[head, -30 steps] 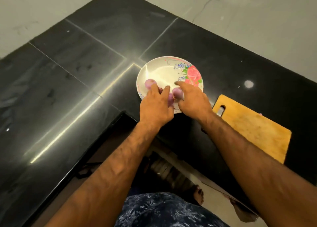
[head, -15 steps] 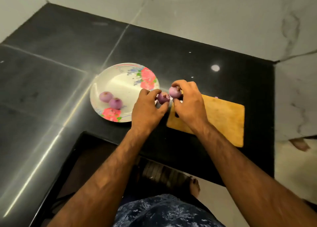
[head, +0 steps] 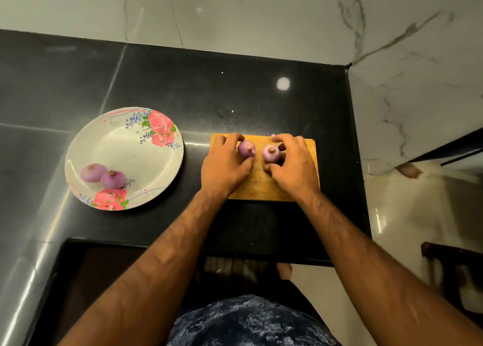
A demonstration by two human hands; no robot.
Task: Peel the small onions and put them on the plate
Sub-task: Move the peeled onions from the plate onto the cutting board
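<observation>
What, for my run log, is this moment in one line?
left hand: grips darker onion over cutting board | right hand: grips paler onion over same board | plate: two onions side by side

Clear lane at frame centre
You have bare counter (head: pixel 196 89) between the plate (head: pixel 122 147), left, and the cutting board (head: pixel 258 186), right.

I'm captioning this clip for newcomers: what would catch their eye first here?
At centre the left hand grips a dark onion and the right hand a pale onion, over the board. To the left, a rose-patterned plate on the black counter holds two more onions.
</observation>
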